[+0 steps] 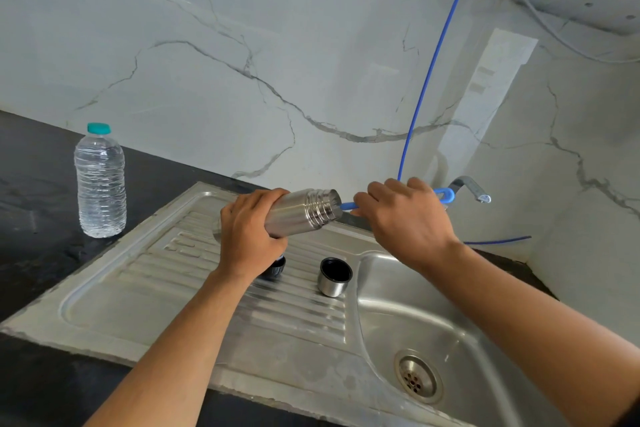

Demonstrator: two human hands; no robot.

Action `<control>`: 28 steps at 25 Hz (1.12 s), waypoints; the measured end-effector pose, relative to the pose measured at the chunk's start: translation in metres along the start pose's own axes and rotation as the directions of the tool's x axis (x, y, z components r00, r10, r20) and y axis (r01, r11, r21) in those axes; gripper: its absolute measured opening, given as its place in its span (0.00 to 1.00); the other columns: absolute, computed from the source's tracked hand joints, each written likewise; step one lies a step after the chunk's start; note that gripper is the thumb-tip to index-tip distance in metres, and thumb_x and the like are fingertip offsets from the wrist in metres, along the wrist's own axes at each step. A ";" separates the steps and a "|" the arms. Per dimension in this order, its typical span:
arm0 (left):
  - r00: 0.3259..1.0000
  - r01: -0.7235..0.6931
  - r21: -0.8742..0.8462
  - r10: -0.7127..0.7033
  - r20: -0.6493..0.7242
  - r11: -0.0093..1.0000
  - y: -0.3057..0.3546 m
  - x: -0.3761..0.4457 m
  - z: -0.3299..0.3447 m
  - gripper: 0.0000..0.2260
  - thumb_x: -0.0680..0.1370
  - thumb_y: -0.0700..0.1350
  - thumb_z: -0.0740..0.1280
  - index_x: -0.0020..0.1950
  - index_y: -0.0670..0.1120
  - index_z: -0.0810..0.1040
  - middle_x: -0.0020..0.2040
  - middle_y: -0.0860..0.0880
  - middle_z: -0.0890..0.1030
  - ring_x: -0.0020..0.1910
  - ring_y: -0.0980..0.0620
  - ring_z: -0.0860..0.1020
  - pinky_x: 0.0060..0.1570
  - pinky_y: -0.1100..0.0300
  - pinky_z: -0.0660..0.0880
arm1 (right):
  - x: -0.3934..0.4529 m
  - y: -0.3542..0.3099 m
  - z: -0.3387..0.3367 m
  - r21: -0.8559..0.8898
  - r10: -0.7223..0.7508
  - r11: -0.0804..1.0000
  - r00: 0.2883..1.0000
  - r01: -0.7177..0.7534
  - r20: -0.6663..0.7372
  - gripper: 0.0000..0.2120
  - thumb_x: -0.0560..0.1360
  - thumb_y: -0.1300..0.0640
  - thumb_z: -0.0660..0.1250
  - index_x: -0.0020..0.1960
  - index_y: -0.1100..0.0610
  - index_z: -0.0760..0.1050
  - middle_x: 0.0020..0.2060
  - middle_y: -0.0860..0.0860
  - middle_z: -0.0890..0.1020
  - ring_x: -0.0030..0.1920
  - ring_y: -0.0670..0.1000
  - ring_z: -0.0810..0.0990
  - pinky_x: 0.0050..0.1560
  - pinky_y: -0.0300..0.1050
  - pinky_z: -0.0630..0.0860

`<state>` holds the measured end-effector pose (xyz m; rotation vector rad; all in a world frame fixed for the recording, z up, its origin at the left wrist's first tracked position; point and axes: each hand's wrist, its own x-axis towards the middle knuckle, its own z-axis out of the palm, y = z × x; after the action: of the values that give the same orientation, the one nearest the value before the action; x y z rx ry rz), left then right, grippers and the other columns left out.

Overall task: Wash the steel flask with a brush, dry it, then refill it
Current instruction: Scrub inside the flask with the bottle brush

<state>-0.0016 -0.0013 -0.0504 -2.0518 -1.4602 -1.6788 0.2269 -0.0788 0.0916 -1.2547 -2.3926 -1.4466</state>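
My left hand (248, 236) grips the steel flask (304, 211) around its body, holding it nearly level above the draining board with its open mouth turned right. My right hand (407, 218) is closed on the blue handle of a brush (348, 205), whose shaft runs into the flask's mouth; the bristle end is hidden inside. The handle's blue loop (446, 194) sticks out past my knuckles. The flask's steel cup (334, 277) stands on the ribbed draining board (149, 274), open side up. A black stopper (275, 267) lies partly hidden under my left wrist.
A clear plastic water bottle (100, 184) with a teal cap stands on the dark counter (31, 191) at left. The sink basin (450, 329) with its drain (417, 376) lies at lower right. A steel tap (472, 188) and a blue hose (433, 59) sit against the marble wall.
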 end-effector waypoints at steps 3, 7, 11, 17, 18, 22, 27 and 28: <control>0.999 -0.047 0.015 0.047 0.004 0.999 -0.001 -0.001 -0.001 0.34 0.59 0.38 0.76 0.65 0.51 0.79 0.56 0.54 0.81 0.56 0.48 0.78 0.58 0.47 0.70 | 0.011 0.006 -0.010 0.211 0.041 0.972 0.964 -0.099 0.264 0.11 0.84 0.46 0.58 0.52 0.50 0.77 0.41 0.48 0.80 0.39 0.57 0.78 0.36 0.47 0.68; 0.996 -0.093 0.072 0.091 0.020 0.993 -0.009 0.003 -0.003 0.34 0.60 0.39 0.77 0.67 0.51 0.78 0.59 0.52 0.81 0.58 0.48 0.78 0.59 0.48 0.68 | 0.007 0.051 -0.040 0.428 0.077 0.801 0.782 -0.418 0.619 0.14 0.84 0.41 0.58 0.46 0.43 0.79 0.33 0.40 0.79 0.39 0.48 0.78 0.43 0.45 0.73; 0.996 -0.088 0.089 0.088 0.004 0.992 0.001 -0.002 0.002 0.34 0.60 0.39 0.76 0.67 0.51 0.79 0.59 0.53 0.82 0.57 0.48 0.78 0.60 0.48 0.68 | 0.004 0.041 -0.039 0.423 0.069 0.795 0.757 -0.436 0.650 0.15 0.83 0.41 0.59 0.44 0.44 0.80 0.34 0.43 0.77 0.41 0.49 0.78 0.46 0.47 0.75; 0.994 -0.098 0.096 0.102 -0.030 0.990 -0.011 0.006 -0.006 0.34 0.60 0.38 0.77 0.67 0.50 0.78 0.60 0.51 0.82 0.58 0.46 0.78 0.60 0.46 0.69 | 0.007 0.034 -0.033 0.448 0.081 0.805 0.820 -0.388 0.566 0.15 0.83 0.39 0.58 0.51 0.42 0.82 0.38 0.42 0.76 0.46 0.51 0.79 0.41 0.45 0.70; 0.997 -0.069 0.095 0.073 -0.038 0.993 -0.012 0.006 -0.005 0.34 0.60 0.38 0.77 0.67 0.50 0.78 0.59 0.51 0.81 0.58 0.46 0.78 0.60 0.46 0.69 | 0.006 0.040 -0.039 0.418 0.109 0.820 0.824 -0.391 0.556 0.15 0.83 0.39 0.59 0.53 0.42 0.83 0.35 0.40 0.74 0.43 0.50 0.77 0.39 0.44 0.69; 0.999 0.012 0.058 -0.010 -0.035 0.998 -0.006 0.000 0.004 0.35 0.59 0.37 0.77 0.66 0.50 0.78 0.58 0.51 0.82 0.57 0.46 0.78 0.57 0.47 0.68 | 0.015 0.028 -0.041 0.224 0.177 0.928 0.882 -0.296 0.436 0.17 0.84 0.40 0.56 0.56 0.45 0.81 0.44 0.49 0.80 0.45 0.58 0.79 0.42 0.47 0.70; 0.999 -0.045 0.002 0.045 -0.018 0.999 -0.004 0.000 0.000 0.35 0.59 0.36 0.77 0.65 0.50 0.78 0.57 0.52 0.81 0.57 0.47 0.78 0.59 0.46 0.70 | 0.013 0.012 -0.025 0.250 0.050 0.956 0.925 -0.153 0.377 0.16 0.84 0.41 0.56 0.50 0.48 0.78 0.46 0.48 0.82 0.47 0.58 0.81 0.42 0.49 0.75; 0.999 -0.045 0.009 0.046 -0.015 0.999 -0.007 0.001 -0.001 0.35 0.59 0.36 0.77 0.66 0.50 0.78 0.58 0.51 0.81 0.57 0.47 0.78 0.59 0.46 0.70 | 0.008 0.022 -0.028 0.265 0.046 0.951 0.922 -0.159 0.385 0.17 0.84 0.40 0.56 0.50 0.48 0.78 0.47 0.48 0.82 0.48 0.57 0.81 0.44 0.49 0.76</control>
<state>-0.0072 0.0022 -0.0518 -2.0469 -1.4025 -1.6649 0.2274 -0.0903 0.1264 -1.6679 -2.5921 -0.8375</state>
